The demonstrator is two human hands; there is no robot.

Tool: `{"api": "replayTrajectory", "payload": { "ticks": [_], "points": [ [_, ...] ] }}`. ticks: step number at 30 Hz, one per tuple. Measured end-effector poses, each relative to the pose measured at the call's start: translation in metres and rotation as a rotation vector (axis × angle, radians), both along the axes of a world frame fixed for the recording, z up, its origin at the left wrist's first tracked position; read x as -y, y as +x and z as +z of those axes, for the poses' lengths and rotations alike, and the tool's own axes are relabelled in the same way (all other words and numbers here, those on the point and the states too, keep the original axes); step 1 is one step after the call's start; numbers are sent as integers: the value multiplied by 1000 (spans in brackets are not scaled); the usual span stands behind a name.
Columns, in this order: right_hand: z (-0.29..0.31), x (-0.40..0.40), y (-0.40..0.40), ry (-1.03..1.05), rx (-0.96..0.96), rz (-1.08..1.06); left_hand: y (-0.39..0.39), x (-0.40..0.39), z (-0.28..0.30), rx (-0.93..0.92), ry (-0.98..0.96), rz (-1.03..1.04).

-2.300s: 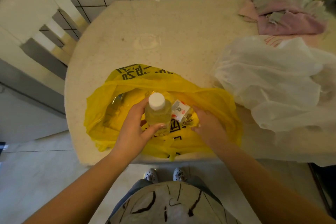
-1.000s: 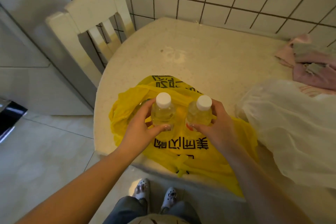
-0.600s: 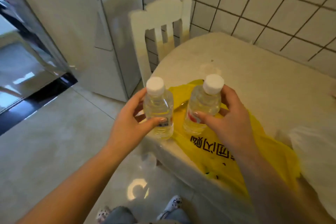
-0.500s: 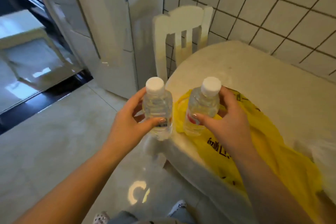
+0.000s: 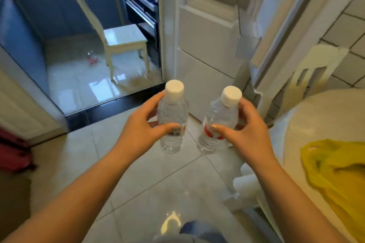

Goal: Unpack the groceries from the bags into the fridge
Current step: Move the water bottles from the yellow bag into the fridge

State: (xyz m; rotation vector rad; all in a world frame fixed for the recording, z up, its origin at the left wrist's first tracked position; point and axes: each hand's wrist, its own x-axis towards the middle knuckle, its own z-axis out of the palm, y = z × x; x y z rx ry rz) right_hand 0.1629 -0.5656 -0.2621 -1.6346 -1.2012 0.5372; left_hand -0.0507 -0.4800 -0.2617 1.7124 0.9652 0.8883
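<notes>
Two small clear water bottles with white caps are held upright over the tiled floor. My left hand (image 5: 141, 124) grips the left bottle (image 5: 173, 116) round its middle. My right hand (image 5: 245, 132) grips the right bottle (image 5: 221, 120), which carries a red label. The white fridge (image 5: 205, 45) stands straight ahead, beyond both bottles, with its doors closed. The yellow grocery bag (image 5: 335, 175) lies on the round table (image 5: 316, 116) at the right edge.
A white chair (image 5: 314, 65) stands between the table and the tiled wall on the right. Left of the fridge a doorway with a dark threshold (image 5: 110, 108) opens onto a glossy floor with another chair (image 5: 122, 39). Red cloth (image 5: 11, 150) lies at far left.
Both hands lifted a bottle out of the yellow bag. The view then swung left from the table, so the bottles now hang over the floor facing the fridge.
</notes>
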Motion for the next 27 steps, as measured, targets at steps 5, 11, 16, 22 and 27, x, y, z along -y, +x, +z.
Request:
{"api": "replayTrajectory", "payload": {
  "ticks": [5,11,16,22,27],
  "points": [
    [12,-72,-33,18,30,90,-36,-64,6,-8,30,74],
    [18,-176,-35,53,17,107,-34,-162,10,48,40,80],
    [25,-283,-14,97,0,63,-5,-270,22,67,63,53],
    [59,-398,25,154,-5,3,45,-395,53,92,79,15],
    [83,-473,65,207,23,-96,97,-486,74,111,93,-61]
  ]
}}
